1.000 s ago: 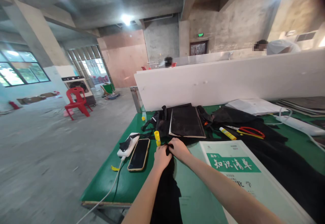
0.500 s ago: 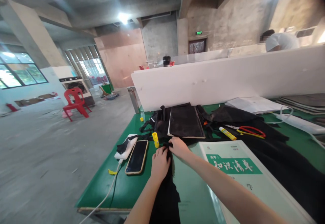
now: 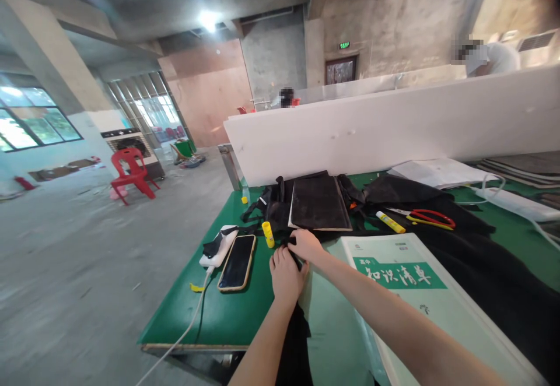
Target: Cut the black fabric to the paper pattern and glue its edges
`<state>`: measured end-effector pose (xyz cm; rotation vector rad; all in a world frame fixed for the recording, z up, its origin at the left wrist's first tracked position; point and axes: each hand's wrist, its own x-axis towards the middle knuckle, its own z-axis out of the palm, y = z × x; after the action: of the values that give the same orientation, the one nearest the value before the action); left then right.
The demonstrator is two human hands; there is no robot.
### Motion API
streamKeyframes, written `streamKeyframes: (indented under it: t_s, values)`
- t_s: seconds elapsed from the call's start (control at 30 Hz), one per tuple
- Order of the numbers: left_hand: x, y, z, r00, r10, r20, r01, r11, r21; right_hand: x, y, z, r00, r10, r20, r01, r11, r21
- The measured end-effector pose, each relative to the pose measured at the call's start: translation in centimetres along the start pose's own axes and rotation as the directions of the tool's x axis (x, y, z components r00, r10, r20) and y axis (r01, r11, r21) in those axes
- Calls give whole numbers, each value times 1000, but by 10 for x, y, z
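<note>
My left hand [image 3: 286, 273] lies flat, fingers stretched out, pressing a strip of black cloth [image 3: 294, 345] onto the pale green sheet [image 3: 332, 322] on the green table [image 3: 231, 316]. My right hand [image 3: 306, 244] pinches the far end of that black cloth just beyond the left hand. A small yellow glue stick [image 3: 267, 234] stands right beside the left fingertips. A large book with a green title band [image 3: 400, 272] lies to the right of my right forearm.
A phone [image 3: 237, 262] and a white power bank [image 3: 217, 246] with a cable lie at the left. A black folder [image 3: 319, 202], a yellow glue stick [image 3: 391, 222] and red scissors [image 3: 431, 218] lie farther back. A white partition [image 3: 394, 123] backs the table. People work behind it.
My left hand has drawn back toward me along the cloth and flattened out. My right hand keeps its pinch at the far end. The view has shifted slightly.
</note>
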<state>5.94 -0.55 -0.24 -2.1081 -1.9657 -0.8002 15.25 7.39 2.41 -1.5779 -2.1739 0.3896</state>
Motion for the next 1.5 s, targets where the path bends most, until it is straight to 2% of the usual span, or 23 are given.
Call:
streamKeyframes:
  t_s: [0.2, 0.43, 0.6, 0.77, 0.93, 1.1, 1.3, 1.5]
  values:
    - [1, -4, -7, 999, 37, 15, -37, 999, -12, -1, -1, 3, 1000, -21, -23, 21, 1000, -20]
    - [-21, -24, -19, 966, 192, 175, -184, 981, -59, 1, -2, 9, 997, -71, -30, 69, 995, -79]
    - [-33, -19, -16, 952, 186, 245, -172, 982, -74, 2, -2, 6, 970, -241, -4, 238, 960, -147]
    - [-32, -7, -13, 965, 122, 233, -99, 989, -109, -3, -4, 2, 899, -435, 44, 429, 860, -276]
    - [-17, -21, -16, 979, 64, 192, -26, 981, -193, -6, -2, 3, 836, -541, 92, 532, 760, -374]
    - [9, -42, -22, 994, -3, 113, 29, 974, -227, -8, -2, 4, 808, -579, 114, 565, 704, -430]
    - [30, -48, -15, 988, 91, 125, -61, 972, -227, -10, -1, 7, 819, -564, 103, 542, 704, -459]
    - [36, -56, -10, 972, 188, 142, -155, 964, -217, -12, -2, 6, 833, -546, 92, 518, 710, -476]
